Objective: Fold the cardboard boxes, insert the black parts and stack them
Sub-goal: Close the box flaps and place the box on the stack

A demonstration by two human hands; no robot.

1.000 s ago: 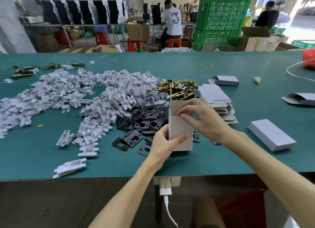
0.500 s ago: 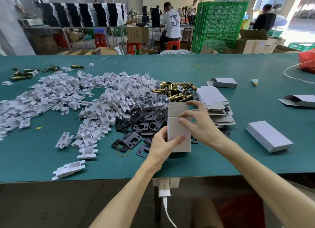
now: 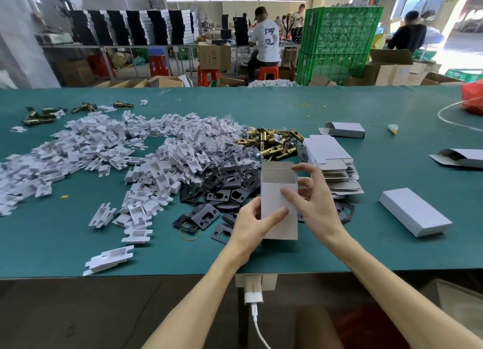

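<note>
**Squarely in both hands: one cardboard box, top flap open**

Upright over the near edge of the green table [image 3: 261,113], the cardboard box [image 3: 283,228] stands on end with its top flap raised, so the grey inside of the back wall shows. The left hand [image 3: 251,223] grips the lower left edge, thumb laid across the pale front face. The right hand [image 3: 316,207] holds the upper right side: its thumb presses the front, its fingers wrap the right edge, and the index fingertip touches the open flap at the top. Both hands are close together, each closed on the box.

Taking the box as the centre of the dial:

- At nine to eleven o'clock, just beside it, lies the heap of black parts [image 3: 224,189], flat plates with cut-out slots; a few reach down to eight o'clock, near a yellow rubber band [image 3: 189,233].
- At ten o'clock, farther out, a broad drift of white plastic inserts [image 3: 170,160] spreads leftward.
- At twelve o'clock sits a cluster of brass latches [image 3: 271,142].
- At one to two o'clock, a stack of flat box blanks [image 3: 329,163] lies close behind the right hand.
- At three o'clock, well apart, a closed box [image 3: 415,215] lies flat on the table.
</note>
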